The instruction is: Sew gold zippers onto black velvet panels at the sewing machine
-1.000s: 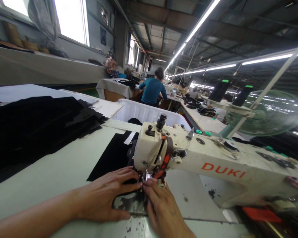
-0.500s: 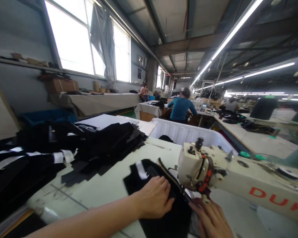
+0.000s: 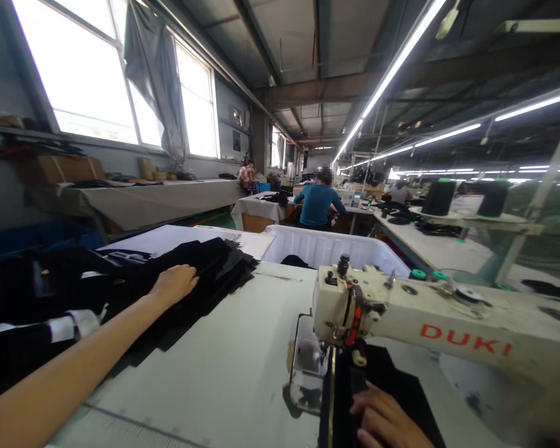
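My left hand (image 3: 175,285) is on the stack of black fabric pieces (image 3: 219,267), fingers curled over the top piece, fingertips partly hidden. By the needle area of the sewing machine (image 3: 343,308), my right hand (image 3: 387,415) has its bent fingers on a black fabric piece (image 3: 401,376). A zipper (image 3: 331,398) with gold-coloured teeth runs along this fabric's left side, up under the machine head. The machine's needle is hidden behind the head. A clear plate with a metal frame (image 3: 305,361) is just left of the head.
Dark garments with white strips (image 3: 65,330) lie left. Behind the pale sewing table (image 3: 242,336) is a white plastic bin (image 3: 326,244) holding something black. A person in a blue top (image 3: 318,205) sits farther off. Black thread cones (image 3: 438,198) stand at right.
My left hand has gone from the fabric beside the machine to the stack at left. The sewn fabric is turned, its zipper now at the left side. The view has swung right.
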{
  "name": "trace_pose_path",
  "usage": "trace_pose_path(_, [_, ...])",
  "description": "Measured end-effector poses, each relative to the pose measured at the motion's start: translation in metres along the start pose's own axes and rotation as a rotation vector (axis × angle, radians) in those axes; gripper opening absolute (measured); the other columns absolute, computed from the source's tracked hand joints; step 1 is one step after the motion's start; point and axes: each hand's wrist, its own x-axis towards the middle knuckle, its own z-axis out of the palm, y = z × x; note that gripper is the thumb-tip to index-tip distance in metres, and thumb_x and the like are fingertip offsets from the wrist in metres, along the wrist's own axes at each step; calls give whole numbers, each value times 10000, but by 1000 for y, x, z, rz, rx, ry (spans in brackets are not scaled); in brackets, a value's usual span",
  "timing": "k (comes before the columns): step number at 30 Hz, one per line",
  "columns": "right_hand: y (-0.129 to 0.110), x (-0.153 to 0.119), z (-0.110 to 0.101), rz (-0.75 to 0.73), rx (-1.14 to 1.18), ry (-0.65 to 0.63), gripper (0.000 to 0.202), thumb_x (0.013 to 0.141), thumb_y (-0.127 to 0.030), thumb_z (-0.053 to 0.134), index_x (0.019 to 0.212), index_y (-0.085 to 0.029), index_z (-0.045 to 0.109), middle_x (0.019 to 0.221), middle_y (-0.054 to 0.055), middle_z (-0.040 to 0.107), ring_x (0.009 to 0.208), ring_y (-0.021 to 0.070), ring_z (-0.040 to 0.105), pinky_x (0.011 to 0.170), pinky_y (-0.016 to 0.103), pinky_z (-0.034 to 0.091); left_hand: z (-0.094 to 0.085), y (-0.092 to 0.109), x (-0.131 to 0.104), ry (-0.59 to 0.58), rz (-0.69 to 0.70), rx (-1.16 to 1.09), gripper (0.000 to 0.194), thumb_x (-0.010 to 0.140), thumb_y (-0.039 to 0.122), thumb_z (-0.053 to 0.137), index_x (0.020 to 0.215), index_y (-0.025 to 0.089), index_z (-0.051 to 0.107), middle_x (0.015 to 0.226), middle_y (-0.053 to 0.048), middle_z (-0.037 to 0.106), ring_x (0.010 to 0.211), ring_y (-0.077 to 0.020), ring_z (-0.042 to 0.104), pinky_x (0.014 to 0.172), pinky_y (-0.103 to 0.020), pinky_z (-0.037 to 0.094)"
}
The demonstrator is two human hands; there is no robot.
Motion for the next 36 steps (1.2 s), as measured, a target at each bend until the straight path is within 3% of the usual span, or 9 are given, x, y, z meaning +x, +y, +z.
trace_pose_path(4, [-4, 9, 1, 112, -73, -113, 383, 929, -351, 619, 1307, -292, 593, 1346, 44, 612, 1187, 241, 626, 921, 357, 592, -19, 0, -5, 3, 18, -17, 288, 983, 369, 581, 832, 126, 615, 858, 1, 611, 779, -176, 622, 730, -321, 508])
trace_pose_path(7, [-13, 15, 4, 128, -40, -249, 472, 963, -353, 562, 1427, -310, 484, 1457, 32, 492, 1305, 294, 514, 989, 511, 532, -22, 23, -22, -53, 112, -91, 258, 954, 295, 574, 742, 148, 567, 774, 15, 564, 733, -176, 583, 695, -311, 473])
trace_pose_path(14, [-44, 26, -18, 393, 236, -438, 426, 997, -354, 492, 1423, -346, 476, 1528, -29, 408, 1452, 251, 295, 1171, 585, 262, 28, 166, -147, -386, 472, -409, 136, 739, 148, 479, 620, 211, 463, 681, 14, 577, 656, -169, 587, 606, -254, 433])
trace_pose_path(18, [-47, 25, -18, 446, 277, -408, 403, 984, -360, 502, 1386, -337, 512, 1512, -27, 439, 1456, 230, 289, 1197, 561, 198, 43, 214, -184, -464, 555, -498, 220, 851, 240, 530, 637, 212, 487, 699, 2, 597, 615, -164, 599, 584, -262, 448])
trace_pose_path(21, [-43, 20, -14, 429, 282, -436, 429, 990, -373, 472, 1417, -344, 477, 1536, -31, 401, 1469, 223, 253, 1201, 556, 169, 48, 219, -181, -344, 608, -435, 261, 911, 378, 581, 715, 206, 583, 822, -27, 669, 740, -203, 660, 675, -296, 526])
trace_pose_path(23, [-41, 17, -13, 413, 282, -469, 466, 992, -380, 456, 1456, -374, 418, 1549, -42, 377, 1475, 220, 233, 1199, 563, 157, 52, 215, -178, -177, 677, -403, 204, 915, 384, 604, 1008, 209, 655, 1132, -76, 684, 1041, -270, 654, 862, -368, 553])
trace_pose_path(26, [-40, 14, -13, 404, 272, -495, 512, 988, -381, 452, 1488, -412, 347, 1553, -51, 369, 1475, 222, 235, 1192, 578, 158, 58, 210, -178, 8, 832, -312, 537, 925, 319, 585, 1429, 204, 443, 1462, -100, 511, 1325, -292, 493, 1039, -465, 483])
trace_pose_path(29, [-40, 11, -11, 393, 243, -492, 517, 976, -385, 476, 1479, -414, 360, 1549, -44, 375, 1464, 243, 264, 1178, 602, 174, 62, 208, -180, 41, 931, -217, 654, 948, 300, 542, 1539, 208, 279, 1528, -75, 423, 1364, -261, 460, 1091, -481, 428])
trace_pose_path(36, [-34, 5, 5, 304, 118, -441, 456, 941, -365, 566, 1394, -354, 505, 1486, 4, 471, 1392, 320, 399, 1107, 652, 307, 62, 209, -172, 14, 907, -220, 693, 937, 273, 531, 1561, 220, 234, 1540, -35, 378, 1386, -221, 424, 1182, -488, 202])
